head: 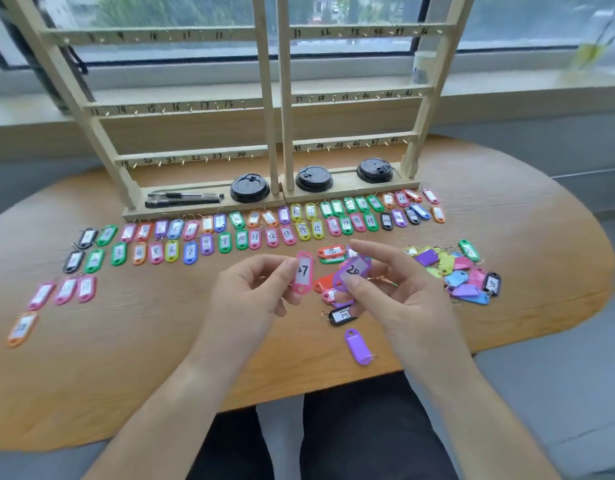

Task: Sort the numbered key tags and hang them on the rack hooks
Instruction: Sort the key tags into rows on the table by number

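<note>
Across the worktop [126, 375] the job reads as mid-sort, nothing hung. Rack [272, 98] stands at the far edge, two frames side by side with numbered rails. Every hook [134, 165] I can make out is bare, so the whole hanging stage is left. Rack base carries three black lids [250, 188] and some pens [181, 199], not task items. Just in front of the rack, sorted rows [242, 239] of tags lie face up in number order, legible from low single digits to about the low twenties; the farther row is too blurred to read. Unsorted heap [451, 271] sits right of the hands, tags overlapping, many face down. A smaller cluster [332, 252] lies between and under the hands. Three pink tags [67, 291] and one orange tag [22, 329] are parked apart at the near left, probably higher numbers. Left hand [250, 299]: narrow grip, thumb and fingertips pinching the pink tag [303, 271], marked 27, upright above the worktop. Right hand [399, 292]: pinch grip on the purple tag [352, 271], which reads 20 or maybe 28, tilted, just beside the pink one. Near the right hand lie a black tag [340, 315], face up, and a blank-side purple one [358, 346]. My estimate: sorting is over half done, both held tags need a slot, then heap, then hooks.
</note>
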